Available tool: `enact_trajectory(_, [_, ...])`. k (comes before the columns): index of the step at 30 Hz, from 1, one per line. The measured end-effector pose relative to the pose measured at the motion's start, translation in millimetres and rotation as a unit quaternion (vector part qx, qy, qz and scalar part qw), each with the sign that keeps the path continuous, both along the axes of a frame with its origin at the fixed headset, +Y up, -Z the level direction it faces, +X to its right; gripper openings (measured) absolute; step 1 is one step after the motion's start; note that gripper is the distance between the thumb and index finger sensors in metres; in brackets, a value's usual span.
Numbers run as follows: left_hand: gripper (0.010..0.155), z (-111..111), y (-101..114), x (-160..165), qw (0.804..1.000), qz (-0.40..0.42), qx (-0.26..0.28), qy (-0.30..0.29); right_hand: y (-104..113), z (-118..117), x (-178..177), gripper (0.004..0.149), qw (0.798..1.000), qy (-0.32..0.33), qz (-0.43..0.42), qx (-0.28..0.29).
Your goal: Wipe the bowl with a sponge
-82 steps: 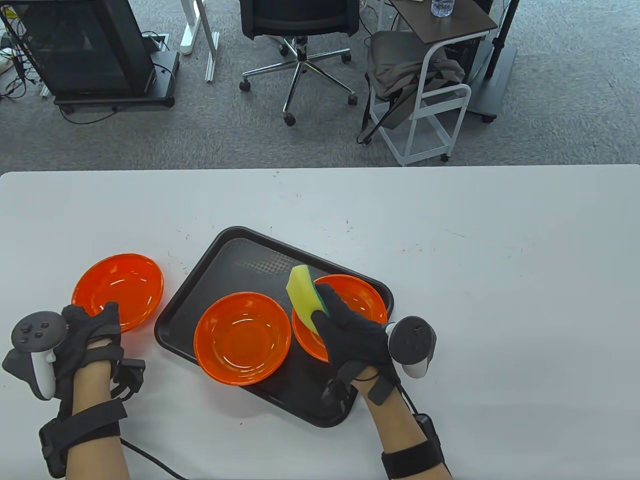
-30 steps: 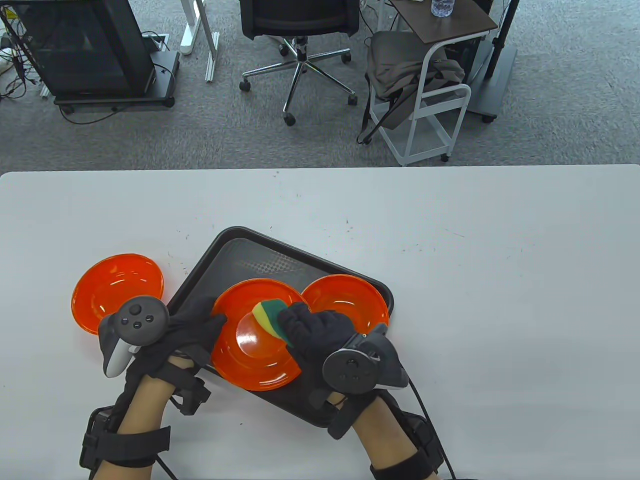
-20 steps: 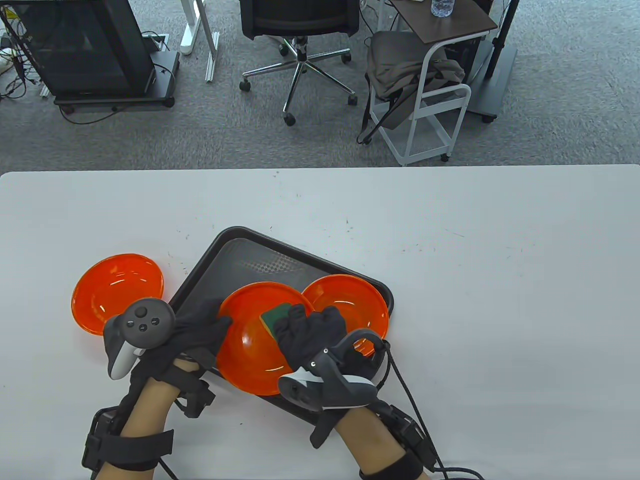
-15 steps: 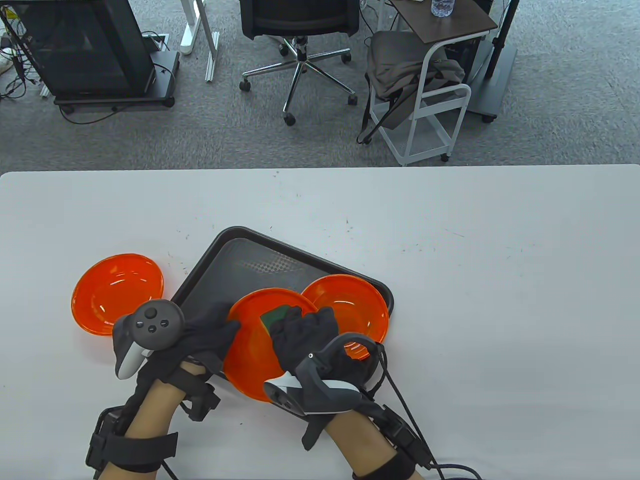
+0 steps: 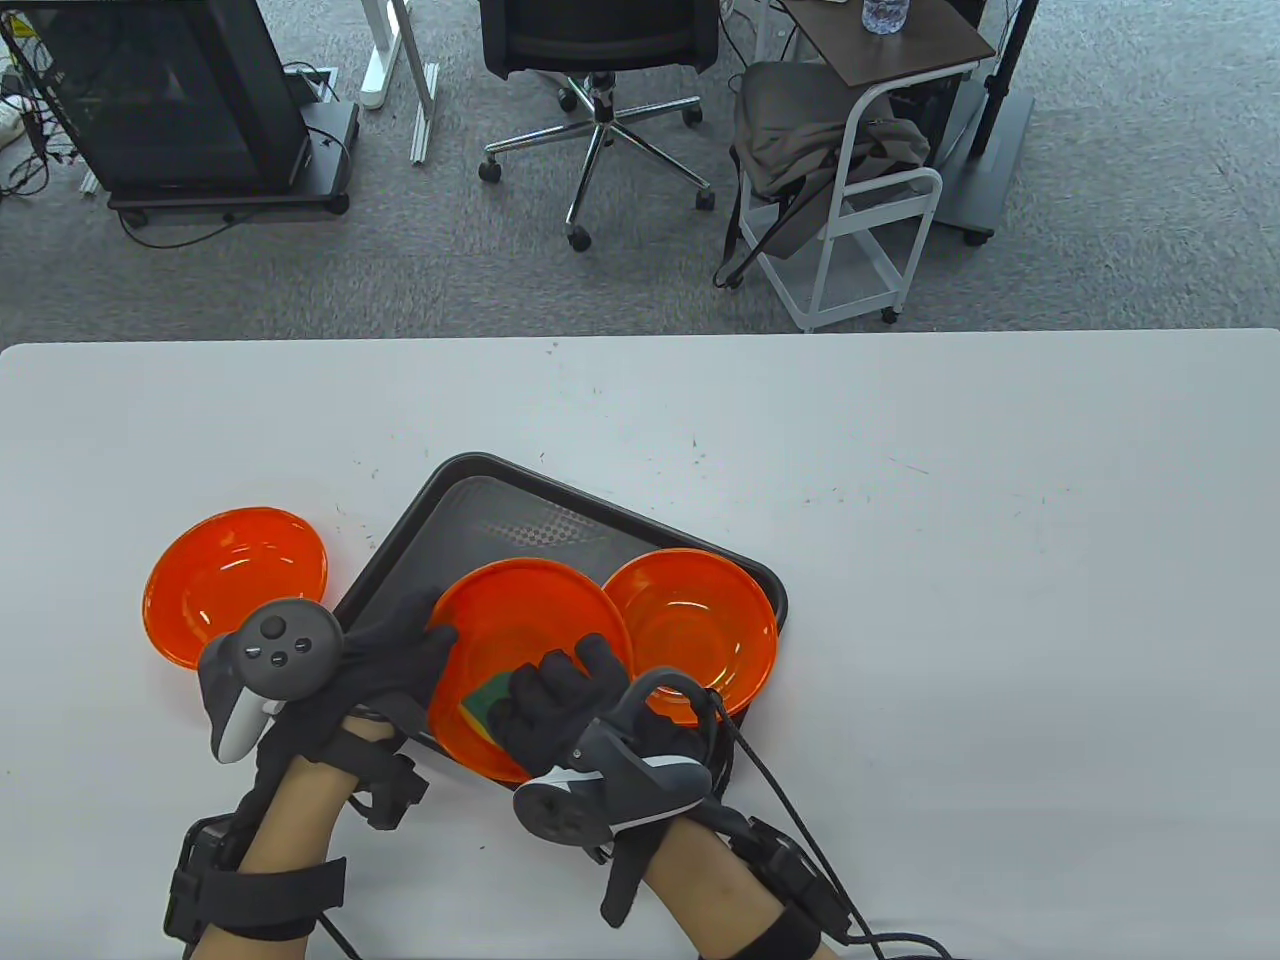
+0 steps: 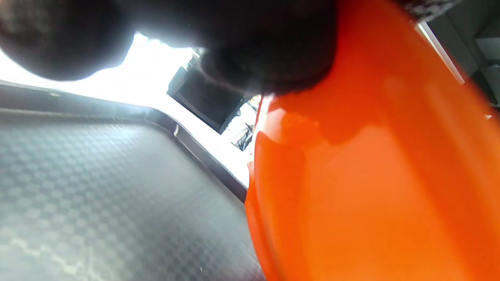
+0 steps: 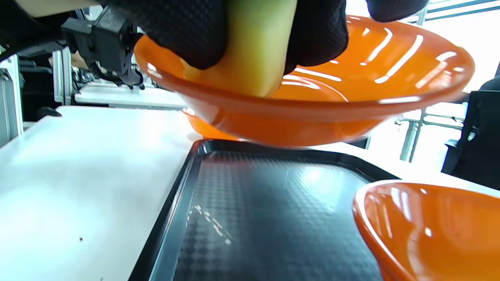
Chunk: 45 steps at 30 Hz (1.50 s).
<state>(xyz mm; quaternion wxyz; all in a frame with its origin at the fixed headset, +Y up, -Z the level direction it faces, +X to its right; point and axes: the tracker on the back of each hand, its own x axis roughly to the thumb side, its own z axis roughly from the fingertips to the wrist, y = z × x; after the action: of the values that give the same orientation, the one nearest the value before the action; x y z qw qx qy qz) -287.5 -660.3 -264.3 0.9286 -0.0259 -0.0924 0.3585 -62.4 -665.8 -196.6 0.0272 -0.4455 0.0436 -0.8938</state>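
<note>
My left hand (image 5: 400, 655) grips the left rim of an orange bowl (image 5: 520, 625) and holds it lifted and tilted above the black tray (image 5: 500, 510). The bowl fills the right of the left wrist view (image 6: 371, 187). My right hand (image 5: 560, 700) holds a yellow and green sponge (image 5: 483, 700) and presses it inside the bowl near its front rim. In the right wrist view the fingers (image 7: 187, 35) clamp the yellow sponge (image 7: 254, 50) against the bowl (image 7: 351, 105), which hangs clear above the tray (image 7: 273, 218).
A second orange bowl (image 5: 700, 625) sits on the tray's right side, close beside the held one. A third orange bowl (image 5: 225, 575) stands on the white table (image 5: 1000, 600) left of the tray. Chairs and a cart stand beyond the far edge.
My left hand moved from the table to the middle bowl, gripped its rim and lifted it. My right hand brought the sponge into it and slid it from the bowl's middle toward the front rim.
</note>
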Motion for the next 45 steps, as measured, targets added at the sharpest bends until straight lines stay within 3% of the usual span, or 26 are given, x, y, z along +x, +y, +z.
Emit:
enact_trajectory(6, [0.054,1.4,5.7,-11.7,1.0,0.009,0.006,0.015,4.5,-1.4,3.1,0.047,0.996,-0.063,0.047,0.029])
enact_trajectory(15, [0.054,2.6,1.5,11.0,0.999,0.007,-0.023,-0.047,2.9,-11.2,15.0,0.048,0.989,-0.123,0.051,0.06])
enact_trajectory(26, [0.055,4.2,-7.0,32.3,0.997,-0.011,-0.019,-0.071,-1.3,-7.8,7.0,0.049,0.995,-0.066,-0.031,0.063])
enact_trajectory(32, [0.055,3.4,-3.2,22.7,0.999,-0.006,0.006,-0.044,-4.9,-6.1,4.8,0.049,0.995,0.023,-0.097,-0.015])
enact_trajectory(36, [0.054,3.4,2.0,12.2,1.0,0.003,0.022,-0.02,-2.9,-5.2,3.1,0.048,0.996,0.019,-0.074,-0.038])
enact_trajectory(38, [0.054,4.0,6.2,5.7,0.999,-0.002,0.037,-0.005,-1.6,-2.9,0.8,0.048,0.998,-0.014,-0.027,-0.057])
enact_trajectory(45, [0.054,5.6,12.9,-2.7,0.999,0.001,0.04,0.001,4.5,-2.9,1.1,0.047,0.992,-0.105,0.069,-0.01])
